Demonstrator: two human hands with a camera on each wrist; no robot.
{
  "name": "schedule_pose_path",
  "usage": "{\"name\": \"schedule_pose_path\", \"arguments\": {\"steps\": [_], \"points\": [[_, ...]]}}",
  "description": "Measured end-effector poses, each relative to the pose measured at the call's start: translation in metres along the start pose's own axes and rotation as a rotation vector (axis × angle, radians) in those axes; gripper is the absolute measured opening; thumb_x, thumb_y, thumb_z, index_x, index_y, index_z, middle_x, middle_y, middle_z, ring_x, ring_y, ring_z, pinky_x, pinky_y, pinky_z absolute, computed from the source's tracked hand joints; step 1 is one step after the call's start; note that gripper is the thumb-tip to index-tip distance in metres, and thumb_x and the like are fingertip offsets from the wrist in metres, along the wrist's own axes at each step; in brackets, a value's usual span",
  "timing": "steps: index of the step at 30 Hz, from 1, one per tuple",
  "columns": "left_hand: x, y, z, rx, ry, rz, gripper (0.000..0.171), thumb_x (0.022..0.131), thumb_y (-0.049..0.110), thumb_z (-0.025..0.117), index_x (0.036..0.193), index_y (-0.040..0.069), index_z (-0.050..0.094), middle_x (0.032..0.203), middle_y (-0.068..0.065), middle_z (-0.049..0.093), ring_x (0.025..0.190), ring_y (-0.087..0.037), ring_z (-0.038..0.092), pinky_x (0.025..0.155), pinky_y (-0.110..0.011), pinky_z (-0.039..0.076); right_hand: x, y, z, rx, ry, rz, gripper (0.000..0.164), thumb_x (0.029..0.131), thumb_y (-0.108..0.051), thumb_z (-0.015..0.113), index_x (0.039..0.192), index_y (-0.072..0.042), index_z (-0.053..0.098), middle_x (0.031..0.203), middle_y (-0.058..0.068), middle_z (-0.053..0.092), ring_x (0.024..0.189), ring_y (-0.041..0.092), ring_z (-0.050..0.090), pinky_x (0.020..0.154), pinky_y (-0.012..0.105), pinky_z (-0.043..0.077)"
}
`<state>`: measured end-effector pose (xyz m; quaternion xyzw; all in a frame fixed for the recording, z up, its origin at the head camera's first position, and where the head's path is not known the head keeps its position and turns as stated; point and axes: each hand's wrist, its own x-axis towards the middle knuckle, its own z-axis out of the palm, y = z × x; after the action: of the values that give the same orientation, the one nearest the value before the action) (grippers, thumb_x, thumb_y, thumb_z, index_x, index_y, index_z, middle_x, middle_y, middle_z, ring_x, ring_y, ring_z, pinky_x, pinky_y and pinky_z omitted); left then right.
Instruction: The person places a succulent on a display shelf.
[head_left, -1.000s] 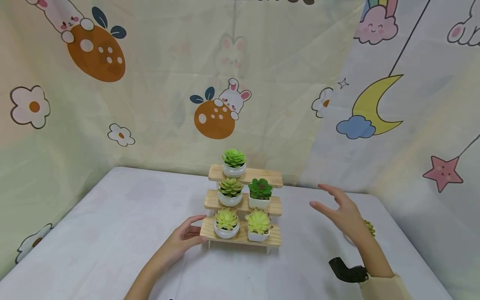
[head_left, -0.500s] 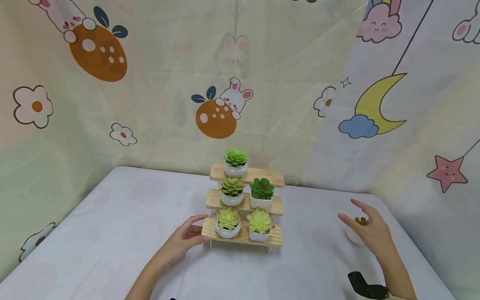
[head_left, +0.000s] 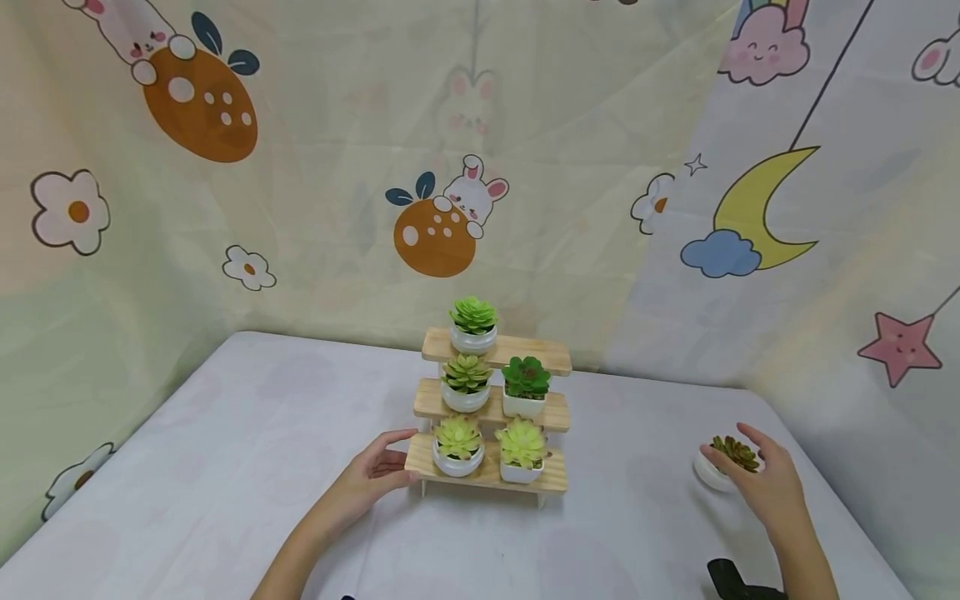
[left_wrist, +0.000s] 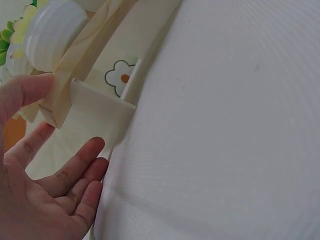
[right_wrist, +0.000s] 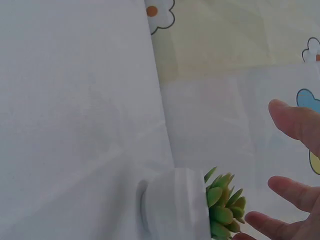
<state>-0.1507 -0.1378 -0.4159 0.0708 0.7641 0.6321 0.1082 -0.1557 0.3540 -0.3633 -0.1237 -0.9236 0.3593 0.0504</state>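
A three-tier wooden plant stand (head_left: 491, 472) holds several small potted succulents in white pots. At the left end of its lowest board, my left hand (head_left: 373, 468) pinches the edge. In the left wrist view the thumb (left_wrist: 37, 87) lies on one face of the board (left_wrist: 62, 97) and the index finger reaches its other side; the remaining fingers extend apart below. On the right, my right hand (head_left: 772, 483) hovers with spread fingers over a lone succulent (head_left: 735, 454) in a round white pot (head_left: 711, 473). The right wrist view shows fingertips beside the leaves (right_wrist: 226, 207), not closed on the pot (right_wrist: 175, 207).
A white cloth covers the table (head_left: 225, 450). Behind it hangs a printed backdrop (head_left: 322, 167) with rabbits, flowers and a moon. The top board carries one pot (head_left: 473, 337) at its left; the two lower boards carry two each. A black strap (head_left: 738, 583) shows by the right wrist.
My right hand has moved right and down from beside the stand to over the lone succulent. My left hand has stayed at the stand's edge. The view has shifted slightly.
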Motion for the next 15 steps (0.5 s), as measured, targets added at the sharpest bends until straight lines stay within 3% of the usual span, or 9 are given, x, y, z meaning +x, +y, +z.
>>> {"name": "schedule_pose_path", "arguments": {"steps": [5, 15], "points": [[0.0, 0.001, 0.001, -0.003, 0.006, 0.005, 0.061, 0.084, 0.023, 0.069, 0.138, 0.017, 0.042, 0.115, -0.013, 0.06, 0.104, -0.02, 0.058, 0.084, -0.028, 0.047, 0.004, 0.011, 0.004, 0.008, 0.001, 0.094, 0.093, 0.087, -0.049, 0.058, 0.149, -0.002, 0.008, 0.15, 0.033, 0.004, 0.131, 0.055, 0.013, 0.099, 0.067, 0.022], [0.0, 0.001, 0.0, 0.008, 0.007, 0.0, 0.06, 0.083, 0.024, 0.069, 0.137, 0.018, 0.043, 0.114, -0.012, 0.06, 0.103, -0.019, 0.058, 0.084, -0.028, 0.047, 0.01, 0.029, 0.012, 0.044, -0.019, 0.175, 0.103, 0.084, -0.048, 0.062, 0.148, 0.0, -0.003, 0.149, 0.035, -0.001, 0.133, 0.054, 0.01, 0.103, 0.065, 0.019]]}}
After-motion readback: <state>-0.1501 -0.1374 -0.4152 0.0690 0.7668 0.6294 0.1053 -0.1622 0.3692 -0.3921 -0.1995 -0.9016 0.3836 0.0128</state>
